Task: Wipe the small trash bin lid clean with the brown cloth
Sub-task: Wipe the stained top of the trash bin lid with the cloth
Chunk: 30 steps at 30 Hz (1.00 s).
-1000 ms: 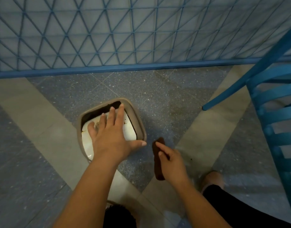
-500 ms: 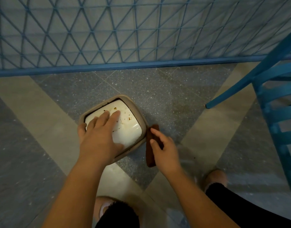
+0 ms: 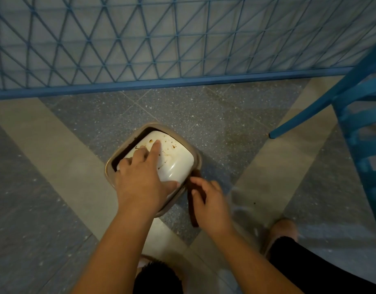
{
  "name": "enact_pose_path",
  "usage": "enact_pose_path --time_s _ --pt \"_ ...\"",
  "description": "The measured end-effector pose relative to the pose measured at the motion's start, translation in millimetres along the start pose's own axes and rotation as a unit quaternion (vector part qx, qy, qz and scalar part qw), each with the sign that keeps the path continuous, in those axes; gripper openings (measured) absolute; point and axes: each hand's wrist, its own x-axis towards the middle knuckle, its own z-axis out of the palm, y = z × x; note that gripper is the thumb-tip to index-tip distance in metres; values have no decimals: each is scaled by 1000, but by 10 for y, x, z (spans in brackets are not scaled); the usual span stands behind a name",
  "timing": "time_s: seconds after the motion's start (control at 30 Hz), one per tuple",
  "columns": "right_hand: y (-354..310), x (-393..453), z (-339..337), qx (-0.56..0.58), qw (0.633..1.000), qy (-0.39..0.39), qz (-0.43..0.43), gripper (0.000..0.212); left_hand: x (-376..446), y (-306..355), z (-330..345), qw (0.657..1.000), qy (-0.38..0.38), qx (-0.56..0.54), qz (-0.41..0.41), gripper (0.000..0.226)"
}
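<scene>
A small trash bin with a beige rim (image 3: 196,154) stands on the floor in front of me. Its white swing lid (image 3: 176,158) carries brown specks and smears. My left hand (image 3: 142,179) lies on the lid, index finger stretched toward the far side and thumb along the near right edge. My right hand (image 3: 210,200) holds the brown cloth (image 3: 193,213) just right of the bin, its upper end against the bin's near right corner. Most of the cloth is hidden under that hand.
A blue chair (image 3: 361,124) stands at the right, one leg ending on the floor near the bin. A blue lattice fence (image 3: 161,43) runs along the back. My foot (image 3: 282,230) is at the lower right. The floor is grey and beige tile.
The lid has swung from tilted open to nearly flat under my left hand. My right hand has brought the cloth left and forward, up against the bin's right side.
</scene>
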Motion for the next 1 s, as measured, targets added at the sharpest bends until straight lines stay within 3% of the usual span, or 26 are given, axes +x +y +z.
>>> enact_pose_path --time_s 0.27,0.6,0.8,1.0 --pt "-44 333 -37 15 995 82 48 31 2 -15 16 1000 2 -2 5 105" --pt "61 -197 257 -14 999 22 -35 32 1 -45 42 1000 7 -9 10 106" --pt "13 278 18 -10 995 94 18 31 19 -26 49 1000 11 -6 7 106" --pt "68 -296 377 3 998 30 -51 35 31 -41 83 1000 15 -11 9 106"
